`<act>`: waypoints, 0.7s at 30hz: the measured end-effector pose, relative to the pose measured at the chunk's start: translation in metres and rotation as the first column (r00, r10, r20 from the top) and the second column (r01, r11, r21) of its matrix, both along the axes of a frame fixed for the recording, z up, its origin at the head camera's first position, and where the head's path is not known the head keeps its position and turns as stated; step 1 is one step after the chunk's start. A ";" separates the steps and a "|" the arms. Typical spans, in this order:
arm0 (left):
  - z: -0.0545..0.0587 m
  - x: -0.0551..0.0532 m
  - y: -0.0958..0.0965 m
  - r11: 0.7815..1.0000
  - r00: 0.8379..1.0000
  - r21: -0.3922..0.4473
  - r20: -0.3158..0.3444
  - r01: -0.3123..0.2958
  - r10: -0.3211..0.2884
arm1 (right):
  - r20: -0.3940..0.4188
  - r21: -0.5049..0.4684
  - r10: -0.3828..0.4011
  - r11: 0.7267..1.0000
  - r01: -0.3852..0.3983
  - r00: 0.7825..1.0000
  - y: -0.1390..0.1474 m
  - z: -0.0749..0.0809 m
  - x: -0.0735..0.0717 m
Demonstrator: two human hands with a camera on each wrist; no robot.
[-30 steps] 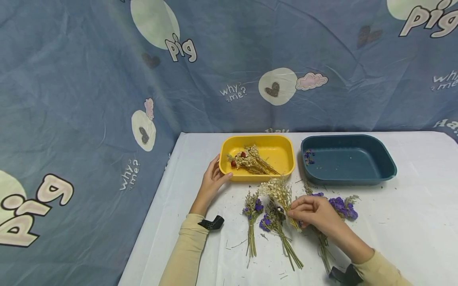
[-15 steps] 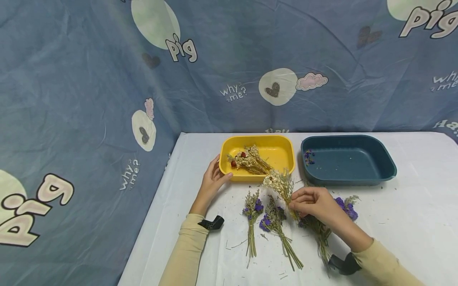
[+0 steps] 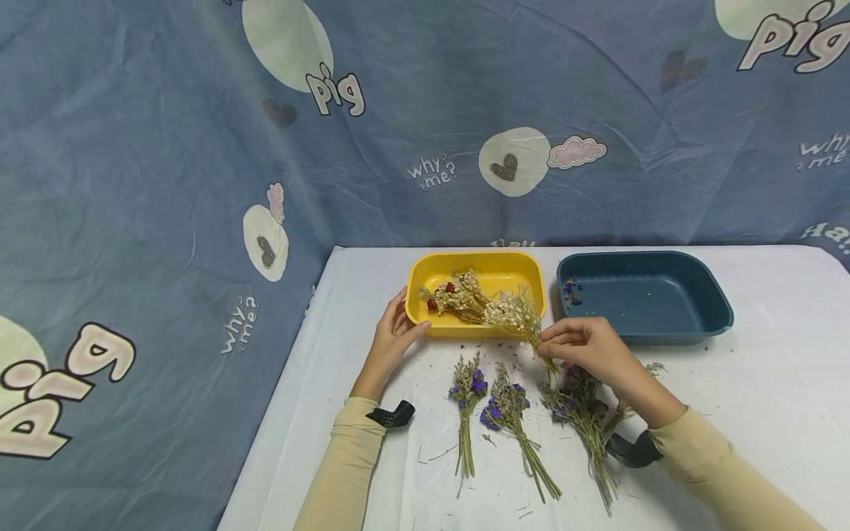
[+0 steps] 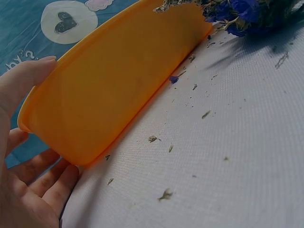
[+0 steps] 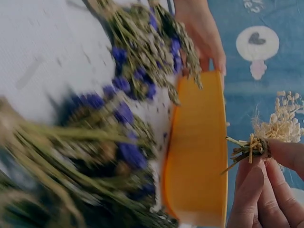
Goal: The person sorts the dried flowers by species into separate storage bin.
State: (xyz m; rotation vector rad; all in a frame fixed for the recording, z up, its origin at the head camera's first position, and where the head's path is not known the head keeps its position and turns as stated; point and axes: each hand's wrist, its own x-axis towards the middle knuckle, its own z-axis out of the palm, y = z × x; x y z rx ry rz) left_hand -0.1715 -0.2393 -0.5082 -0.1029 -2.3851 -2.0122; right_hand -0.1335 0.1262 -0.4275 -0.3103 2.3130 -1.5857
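My left hand (image 3: 392, 339) holds the left end of a yellow tray (image 3: 451, 332), its thumb at the rim and its fingers along the outside in the left wrist view. A bunch of dried flowers (image 3: 458, 295) with cream and red heads lies in that tray. My right hand (image 3: 591, 350) pinches the stems of a second dried flower bunch (image 3: 511, 310), with cream heads. In the head view its heads overlap the tray's inside and its stem ends point toward the front. The right wrist view shows the cut stem ends (image 5: 244, 149) sticking out between thumb and fingers.
Dried bunches with purple flowers lie in front of the trays: one at left (image 3: 468, 391), one in the middle (image 3: 514, 417) and more at right (image 3: 587, 409), partly under my right forearm. A dark blue tray (image 3: 644, 340) holds small purple bits. Stem scraps litter the white table.
My right hand has moved away from me with the cream bunch, from over the purple flowers to the yellow tray's front rim. My left hand has stayed at the tray's end.
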 end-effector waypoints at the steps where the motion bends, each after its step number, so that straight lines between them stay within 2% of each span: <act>1: 0.000 0.000 0.000 1.000 1.000 -0.001 -0.003 0.002 -0.002 | -0.004 0.011 -0.002 1.000 0.002 1.000 0.000 0.001 -0.003; 8: 0.000 0.000 -0.001 1.000 1.000 0.001 -0.001 0.007 -0.007 | -0.058 0.065 0.004 0.998 0.000 0.998 -0.002 0.009 -0.027; 15: 0.001 0.000 -0.001 1.000 0.999 -0.003 0.032 0.010 -0.010 | -0.068 0.102 0.024 0.995 -0.017 0.997 -0.007 0.017 -0.049; 18: 0.009 0.002 0.000 1.000 0.998 0.008 0.056 0.019 -0.019 | -0.076 0.120 0.045 0.992 -0.036 0.996 -0.009 0.018 -0.059; 21: 0.009 0.001 0.000 1.000 0.998 0.014 0.065 0.021 -0.022 | -0.083 0.153 0.056 0.987 -0.043 0.995 -0.012 0.018 -0.068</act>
